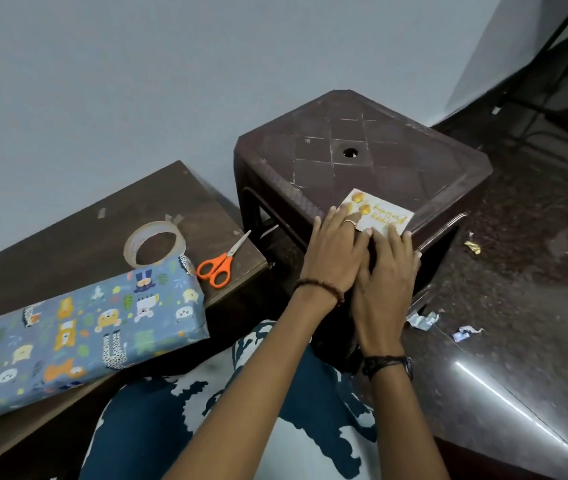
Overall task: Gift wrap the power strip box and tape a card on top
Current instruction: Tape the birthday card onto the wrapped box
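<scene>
The card (pixel 377 214) lies flat on the near edge of the brown plastic stool (pixel 362 157), at about 1 o'clock from the person's lap. It appears to be thin, light paperboard: stiff enough to slide, easily creased, and likely hard to lift off the smooth surface except at an overhanging edge or corner. Both hands cover its near half. The left hand (pixel 336 252) rests on the card's left portion, fingers extended and close together, fingertips pressing down. The right hand (pixel 388 268) lies beside and partly under it, fingers likewise straight and flat against the card's near edge. Neither grip pinches anything; both are spread and pressing. The wrapped box (pixel 78 327), in blue animal-print paper, sits on the low table (pixel 67 237) at 9 o'clock, well apart from the card. It looks rigid, with slick paper; hold it by the long sides. The tape roll (pixel 155 243) and the orange scissors (pixel 218 263) lie just beyond the box.
</scene>
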The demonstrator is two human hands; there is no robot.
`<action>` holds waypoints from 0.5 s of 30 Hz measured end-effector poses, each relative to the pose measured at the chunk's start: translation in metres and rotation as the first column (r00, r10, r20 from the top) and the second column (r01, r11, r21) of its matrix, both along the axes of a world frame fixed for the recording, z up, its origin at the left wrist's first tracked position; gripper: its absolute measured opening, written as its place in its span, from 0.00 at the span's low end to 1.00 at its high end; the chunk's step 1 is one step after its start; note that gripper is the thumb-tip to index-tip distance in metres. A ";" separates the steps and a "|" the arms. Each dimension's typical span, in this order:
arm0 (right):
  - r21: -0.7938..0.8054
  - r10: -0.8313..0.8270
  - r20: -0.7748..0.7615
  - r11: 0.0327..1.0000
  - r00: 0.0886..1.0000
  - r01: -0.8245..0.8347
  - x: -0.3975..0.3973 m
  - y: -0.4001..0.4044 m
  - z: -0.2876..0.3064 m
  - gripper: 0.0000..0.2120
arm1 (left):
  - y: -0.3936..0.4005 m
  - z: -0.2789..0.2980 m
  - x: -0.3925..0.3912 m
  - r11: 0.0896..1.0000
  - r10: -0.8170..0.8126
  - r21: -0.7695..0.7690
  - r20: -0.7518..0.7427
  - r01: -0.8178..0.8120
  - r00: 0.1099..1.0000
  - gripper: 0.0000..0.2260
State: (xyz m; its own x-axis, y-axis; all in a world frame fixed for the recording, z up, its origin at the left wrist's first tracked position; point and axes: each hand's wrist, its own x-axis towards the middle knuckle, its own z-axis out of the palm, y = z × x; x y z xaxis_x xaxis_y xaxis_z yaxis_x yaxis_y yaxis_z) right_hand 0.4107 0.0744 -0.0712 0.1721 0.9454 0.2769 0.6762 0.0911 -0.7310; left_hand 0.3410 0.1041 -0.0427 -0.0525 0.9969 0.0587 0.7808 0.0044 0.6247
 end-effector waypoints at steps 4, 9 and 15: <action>0.037 -0.016 -0.111 0.999 0.994 0.020 -0.009 -0.012 0.005 0.12 | -0.021 0.002 0.002 0.959 0.246 0.086 0.217 -0.269 0.945 0.10; 0.090 -0.022 -0.187 0.995 0.982 0.040 -0.010 -0.024 0.015 0.09 | -0.026 0.018 -0.005 0.839 0.450 -0.146 0.727 -0.524 0.519 0.10; 0.164 0.211 -0.335 0.973 0.918 -0.164 -0.019 -0.043 0.058 0.11 | -0.080 0.061 -0.071 0.905 0.245 0.005 0.811 -0.425 0.532 0.13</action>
